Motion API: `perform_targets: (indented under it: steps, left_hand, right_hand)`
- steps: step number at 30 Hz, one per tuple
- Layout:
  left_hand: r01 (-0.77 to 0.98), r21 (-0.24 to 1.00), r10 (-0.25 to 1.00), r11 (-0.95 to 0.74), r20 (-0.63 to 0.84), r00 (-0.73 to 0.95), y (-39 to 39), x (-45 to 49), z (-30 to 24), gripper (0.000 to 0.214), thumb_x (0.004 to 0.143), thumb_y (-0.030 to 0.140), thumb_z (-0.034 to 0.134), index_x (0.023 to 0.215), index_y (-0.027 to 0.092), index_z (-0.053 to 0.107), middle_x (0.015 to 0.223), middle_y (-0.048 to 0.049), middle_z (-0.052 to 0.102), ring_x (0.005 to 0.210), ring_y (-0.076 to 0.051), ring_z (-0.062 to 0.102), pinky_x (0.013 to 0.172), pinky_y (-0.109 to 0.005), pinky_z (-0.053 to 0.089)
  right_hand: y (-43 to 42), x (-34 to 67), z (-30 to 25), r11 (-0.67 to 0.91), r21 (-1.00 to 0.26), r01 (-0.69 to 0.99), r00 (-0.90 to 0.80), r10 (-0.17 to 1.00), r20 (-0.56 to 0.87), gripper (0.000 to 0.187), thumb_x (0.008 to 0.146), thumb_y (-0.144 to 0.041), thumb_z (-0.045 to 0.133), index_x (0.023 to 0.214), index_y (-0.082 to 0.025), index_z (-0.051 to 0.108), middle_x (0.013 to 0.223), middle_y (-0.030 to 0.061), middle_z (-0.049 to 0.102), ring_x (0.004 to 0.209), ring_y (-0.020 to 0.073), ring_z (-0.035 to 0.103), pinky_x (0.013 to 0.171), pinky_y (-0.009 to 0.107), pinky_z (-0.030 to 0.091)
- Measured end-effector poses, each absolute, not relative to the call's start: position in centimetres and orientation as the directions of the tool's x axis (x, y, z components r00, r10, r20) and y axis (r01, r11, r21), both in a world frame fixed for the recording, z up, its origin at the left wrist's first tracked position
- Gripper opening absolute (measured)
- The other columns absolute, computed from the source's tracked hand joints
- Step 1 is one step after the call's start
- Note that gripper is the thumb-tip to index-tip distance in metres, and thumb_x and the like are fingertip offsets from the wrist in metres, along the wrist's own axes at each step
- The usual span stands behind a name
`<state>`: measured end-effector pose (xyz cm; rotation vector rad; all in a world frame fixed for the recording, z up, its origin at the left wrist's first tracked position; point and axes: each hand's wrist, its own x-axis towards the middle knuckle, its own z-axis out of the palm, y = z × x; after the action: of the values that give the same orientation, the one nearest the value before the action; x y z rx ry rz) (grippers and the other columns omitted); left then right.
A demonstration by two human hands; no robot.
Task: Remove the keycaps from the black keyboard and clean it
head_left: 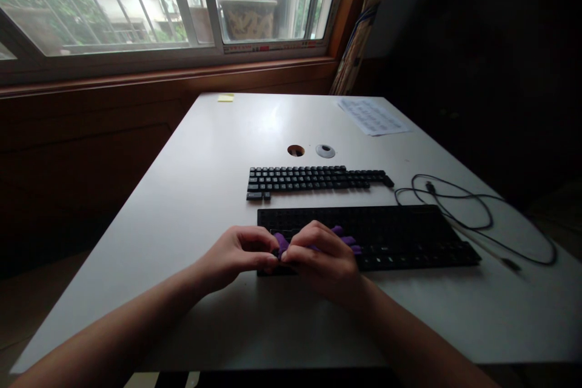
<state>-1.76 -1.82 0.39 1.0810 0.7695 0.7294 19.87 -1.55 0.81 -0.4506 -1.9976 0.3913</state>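
My left hand (pixel 239 253) pinches a small black keycap (pixel 275 252) between thumb and fingertips, over the left front corner of a black keyboard (pixel 386 227). My right hand (pixel 325 253) is closed on a purple cloth (pixel 281 242), pressing it against the keycap. More of the cloth sticks out past the right knuckles. Keys show along the keyboard's front edge; its upper area is dark and hard to make out. Behind it, loose black keycaps (pixel 300 179) lie in rows in a keyboard layout, with gaps in the lower rows.
A black cable (pixel 491 218) lies in loops on the right of the white table (pixel 182 194). Farther back are a round hole (pixel 296 150), a grey grommet cover (pixel 325 150), printed sheets (pixel 373 117) and a yellow sticky note (pixel 225 97). A window (pixel 218 6) stands beyond.
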Motion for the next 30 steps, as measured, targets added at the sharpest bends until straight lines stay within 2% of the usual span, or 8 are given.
perform_targets:
  steps: [10,14,19,30]
  left_hand:
    - [-0.136,0.955,0.826,0.263,-0.15,0.543,-1.86,-2.01,0.71,0.018,0.074,0.019,0.082,0.088,0.011,0.075,0.081,-0.005,0.067,0.071,-0.014,0.062,0.067,-0.026,0.05]
    - [-0.13,0.952,0.818,0.276,-0.162,0.553,-1.85,-2.01,0.65,0.018,0.074,0.02,0.082,0.087,0.011,0.075,0.08,-0.0047,0.067,0.071,-0.014,0.062,0.066,-0.025,0.05]
    - [-0.132,0.953,0.822,0.273,-0.16,0.547,-1.79,-1.97,0.52,0.018,0.073,0.021,0.083,0.087,0.011,0.075,0.08,-0.0041,0.067,0.071,-0.014,0.062,0.066,-0.024,0.049]
    - [-0.111,0.953,0.819,0.283,-0.18,0.545,-1.85,-1.95,0.3,0.016,0.074,0.02,0.081,0.086,0.011,0.075,0.077,-0.0037,0.066,0.07,-0.014,0.061,0.066,-0.025,0.048]
  right_hand:
    - [-1.32,20.11,0.18,0.83,-0.546,0.111,-0.34,0.548,0.764,0.027,0.079,-0.004,0.073,0.101,-0.019,0.07,0.086,0.0047,0.064,0.077,0.0154,0.059,0.067,0.03,0.052]
    - [-1.53,20.02,0.28,0.834,-0.545,0.08,-0.37,0.533,0.761,0.036,0.08,-0.004,0.073,0.112,-0.02,0.068,0.089,0.0049,0.065,0.081,0.0158,0.06,0.07,0.03,0.054]
    - [-1.56,20.03,0.23,0.831,-0.551,0.074,-0.403,0.53,0.746,0.035,0.081,-0.004,0.071,0.113,-0.019,0.069,0.09,0.0057,0.065,0.083,0.0157,0.06,0.071,0.03,0.054]
    - [-1.57,19.96,0.53,0.876,-0.459,0.147,-0.419,0.475,0.774,0.029,0.083,-0.01,0.071,0.111,-0.019,0.072,0.086,0.0051,0.066,0.077,0.0148,0.057,0.066,0.029,0.054]
